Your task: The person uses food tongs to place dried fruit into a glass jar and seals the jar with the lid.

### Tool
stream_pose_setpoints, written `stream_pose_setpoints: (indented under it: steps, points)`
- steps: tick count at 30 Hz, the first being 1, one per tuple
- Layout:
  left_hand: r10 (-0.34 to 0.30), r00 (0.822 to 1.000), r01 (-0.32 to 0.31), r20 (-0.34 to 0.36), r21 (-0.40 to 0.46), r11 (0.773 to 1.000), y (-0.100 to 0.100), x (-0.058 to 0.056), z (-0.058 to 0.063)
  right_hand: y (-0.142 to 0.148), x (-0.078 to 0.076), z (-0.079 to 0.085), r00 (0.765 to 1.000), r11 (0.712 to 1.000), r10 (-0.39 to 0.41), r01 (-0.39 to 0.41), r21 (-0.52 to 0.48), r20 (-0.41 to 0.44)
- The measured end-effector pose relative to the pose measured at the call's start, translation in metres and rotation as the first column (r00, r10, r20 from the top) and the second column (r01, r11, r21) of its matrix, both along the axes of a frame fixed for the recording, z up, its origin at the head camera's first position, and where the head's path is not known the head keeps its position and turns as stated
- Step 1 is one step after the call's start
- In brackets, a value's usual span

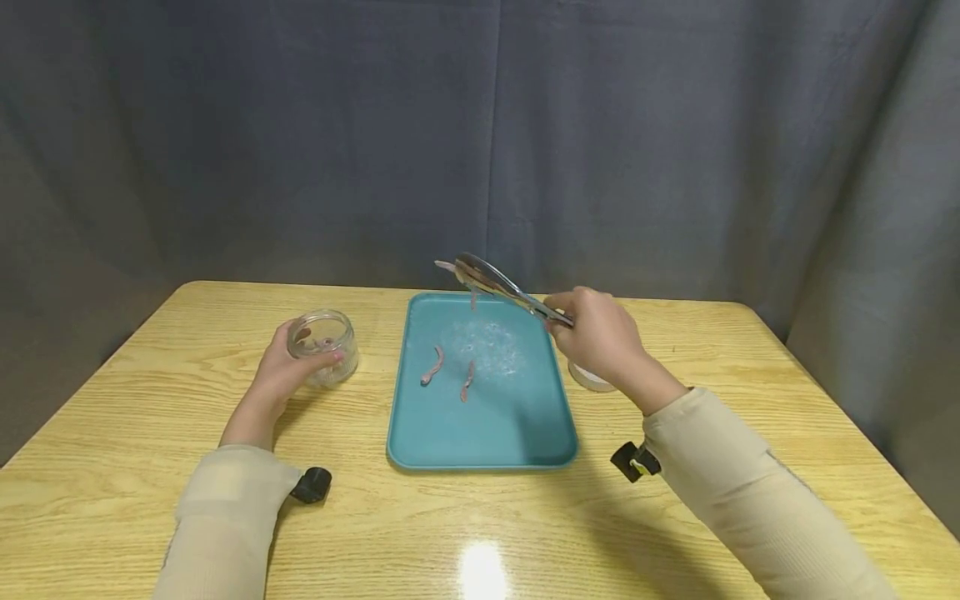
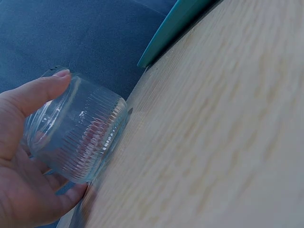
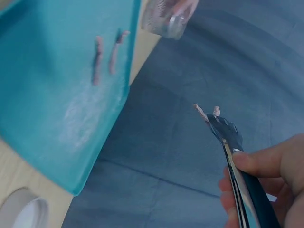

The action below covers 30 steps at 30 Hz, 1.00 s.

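Note:
My right hand grips a pair of metal tongs raised above the far end of a teal tray. Pinched in the tongs' tips is a thin pinkish strip, its ends sticking out. My left hand holds a ribbed glass jar at the table's left side, thumb on the near side and fingers round the far side. Through the jar's wall some pinkish pieces show at the bottom. Two more pinkish strips, one left and one right, lie apart on the tray.
A small round white container stands right of the tray, partly hidden under my right hand. White powdery smears mark the tray's far half. Behind the wooden table hangs a dark grey curtain.

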<state>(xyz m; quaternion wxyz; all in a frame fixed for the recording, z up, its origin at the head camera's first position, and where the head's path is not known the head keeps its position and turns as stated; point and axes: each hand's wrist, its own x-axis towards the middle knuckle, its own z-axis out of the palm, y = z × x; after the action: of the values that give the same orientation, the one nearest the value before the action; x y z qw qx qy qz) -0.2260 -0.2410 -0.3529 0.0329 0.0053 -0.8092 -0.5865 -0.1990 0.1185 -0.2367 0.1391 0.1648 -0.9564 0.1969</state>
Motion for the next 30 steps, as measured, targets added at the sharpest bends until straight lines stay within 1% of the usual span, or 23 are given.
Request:
stream_pose_setpoints:
  steps: [7, 13, 17, 23, 27, 30]
  points:
    - [0.001, 1.0, -0.001, -0.005, -0.003, 1.0, -0.001, 0.0, 0.0, -0.016, -0.005, 0.014, 1.0, 1.0, 0.0, 0.0, -0.029, -0.015]
    - [0.005, 1.0, -0.005, -0.009, -0.003, 1.0, -0.003, 0.001, 0.0, -0.032, -0.005, 0.024, 1.0, 0.998, -0.008, 0.007, -0.058, -0.009]
    - [0.007, 1.0, -0.007, -0.007, 0.003, 1.0, -0.004, 0.001, 0.0, -0.045, -0.004, 0.027, 1.0, 0.997, -0.02, 0.019, -0.081, -0.014]
    - [0.012, 1.0, -0.012, -0.005, 0.0, 1.0, -0.005, 0.002, 0.0, -0.065, -0.003, 0.025, 0.999, 0.993, 0.001, -0.007, -0.115, -0.051]
    - [0.014, 1.0, -0.014, -0.002, 0.007, 1.0, -0.006, 0.002, 0.0, -0.078, -0.003, 0.02, 0.996, 0.988, 0.026, -0.039, -0.146, -0.085]
    - [0.01, 1.0, -0.01, -0.002, 0.014, 1.0, -0.006, 0.002, -0.001, -0.087, -0.003, 0.014, 0.995, 0.986, 0.037, -0.051, -0.158, -0.094]
